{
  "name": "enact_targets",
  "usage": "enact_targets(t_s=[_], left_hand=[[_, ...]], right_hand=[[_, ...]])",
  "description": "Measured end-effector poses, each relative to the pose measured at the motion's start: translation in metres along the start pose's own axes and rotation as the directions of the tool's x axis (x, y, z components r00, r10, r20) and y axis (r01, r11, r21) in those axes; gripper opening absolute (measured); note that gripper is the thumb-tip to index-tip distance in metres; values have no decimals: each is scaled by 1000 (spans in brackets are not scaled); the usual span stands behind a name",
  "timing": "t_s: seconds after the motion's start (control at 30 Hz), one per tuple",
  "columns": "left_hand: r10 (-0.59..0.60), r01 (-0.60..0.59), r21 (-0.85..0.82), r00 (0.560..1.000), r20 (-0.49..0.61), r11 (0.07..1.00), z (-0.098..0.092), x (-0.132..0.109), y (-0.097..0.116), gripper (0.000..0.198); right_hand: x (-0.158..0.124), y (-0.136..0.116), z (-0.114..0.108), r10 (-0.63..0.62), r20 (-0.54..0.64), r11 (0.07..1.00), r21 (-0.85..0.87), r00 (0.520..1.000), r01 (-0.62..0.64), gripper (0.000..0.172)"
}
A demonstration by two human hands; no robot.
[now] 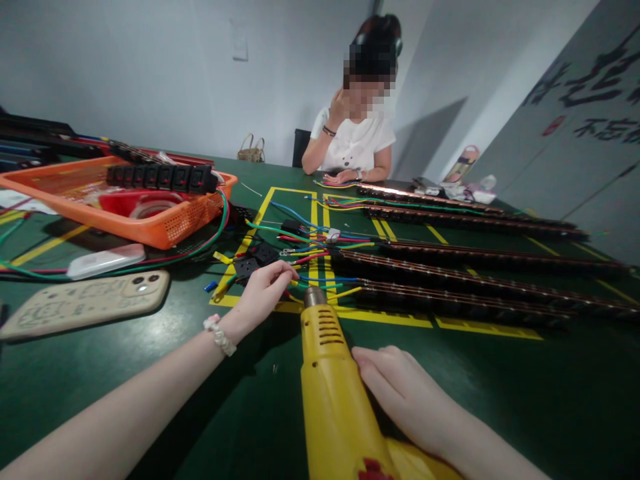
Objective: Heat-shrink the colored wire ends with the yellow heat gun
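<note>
Rear of heat gun [333, 383] beside right hand [403, 387] was cut off by bottom edge; ends of wires [330, 279] near left hand [265, 293] were too small to tell.

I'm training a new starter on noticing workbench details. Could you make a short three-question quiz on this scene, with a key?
1. Which hand holds the yellow heat gun?
A) left
B) right
C) neither

2. True or false: the phone lies on the green table, outside the orange basket.

3. Fill in: the fingertips of the left hand are at the coloured ____, close to the heat gun's metal nozzle.

Key:
1. B, the right hand
2. True
3. wires
</note>
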State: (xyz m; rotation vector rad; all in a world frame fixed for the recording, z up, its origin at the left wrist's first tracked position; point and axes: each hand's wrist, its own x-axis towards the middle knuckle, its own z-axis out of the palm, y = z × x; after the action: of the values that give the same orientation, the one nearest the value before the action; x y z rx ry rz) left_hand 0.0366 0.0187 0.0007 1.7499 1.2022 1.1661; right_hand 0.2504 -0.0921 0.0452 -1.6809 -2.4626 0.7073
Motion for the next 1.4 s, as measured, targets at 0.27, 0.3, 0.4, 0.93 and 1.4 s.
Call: enact_targets(t_s=[0.27, 0.3, 0.4, 0.93, 1.4], left_hand=[[-64, 65, -134, 998, 17, 989, 0, -3, 4, 39], [-69, 71, -150, 997, 18, 986, 0, -3, 4, 42], [-73, 75, -181, 997, 15, 981, 0, -3, 3, 48], [-69, 70, -65, 997, 22, 995, 1, -2, 4, 53], [8, -11, -74, 999, -33, 997, 3, -1, 1, 37]], right_hand=[[-27, 27, -12, 11, -75, 1000, 17, 997, -9, 35], [-28, 30, -14, 17, -65, 999, 43, 998, -14, 33], [-30, 34, -19, 21, -12, 994, 112, 1000, -20, 23], [-16, 28, -9, -55, -45, 940, -340, 997, 36, 17], [20, -6, 6, -114, 41, 844, -523, 993, 118, 19]])
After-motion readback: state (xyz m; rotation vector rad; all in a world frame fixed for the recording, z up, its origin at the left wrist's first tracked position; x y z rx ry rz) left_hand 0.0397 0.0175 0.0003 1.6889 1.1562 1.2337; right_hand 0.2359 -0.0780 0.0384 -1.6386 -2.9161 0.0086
